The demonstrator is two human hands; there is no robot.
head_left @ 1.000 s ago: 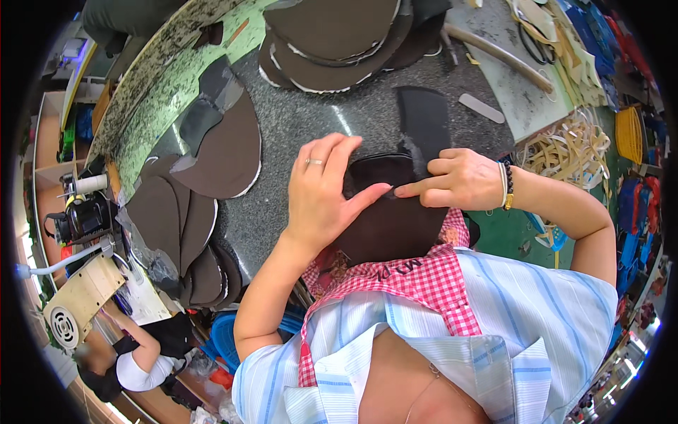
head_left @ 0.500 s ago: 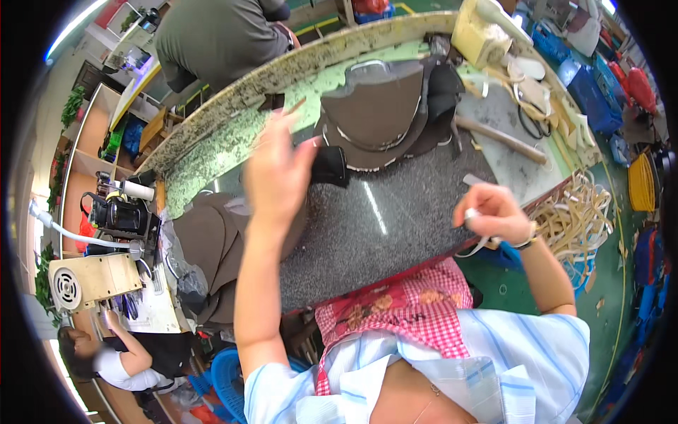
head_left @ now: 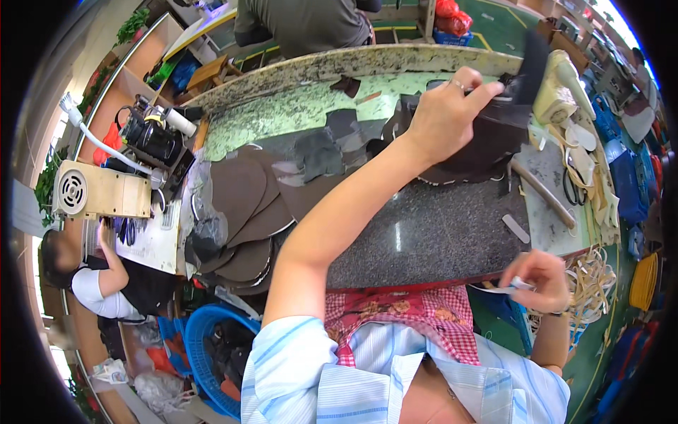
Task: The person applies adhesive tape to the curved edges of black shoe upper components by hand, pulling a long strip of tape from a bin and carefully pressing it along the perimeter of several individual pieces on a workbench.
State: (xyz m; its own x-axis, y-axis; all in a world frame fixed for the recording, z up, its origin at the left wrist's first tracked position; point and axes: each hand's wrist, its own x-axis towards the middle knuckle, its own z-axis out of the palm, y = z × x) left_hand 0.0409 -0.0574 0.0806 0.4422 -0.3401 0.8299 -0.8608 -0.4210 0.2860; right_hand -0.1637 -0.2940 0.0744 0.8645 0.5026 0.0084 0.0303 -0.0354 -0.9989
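Note:
My left hand (head_left: 448, 116) reaches across to the far right part of the bench, its fingers closed at the edge of a thin black piece of material (head_left: 531, 74), which stands raised and smeared by motion. Below it lies a stack of brown curved pieces (head_left: 477, 152) with pale edging, partly hidden by my hand and forearm. Near the front right corner, my right hand (head_left: 542, 283) is closed on a narrow white strip (head_left: 500, 288). More brown rounded pieces (head_left: 244, 187) overlap on the left, with small dark patches (head_left: 319, 155) beside them.
A wooden stick (head_left: 542, 192), a pale flat tool (head_left: 515, 228) and black-handled scissors (head_left: 573, 187) lie at the right. Cream strips (head_left: 593, 290) hang in a tangle past the edge. A sewing machine (head_left: 106, 191) stands left; a blue basket (head_left: 201, 353) sits below. Two other people are nearby.
My left hand has swung from the left side to the far right stack, where the black piece is now raised. My right hand has come nearer the front edge. The view has shifted.

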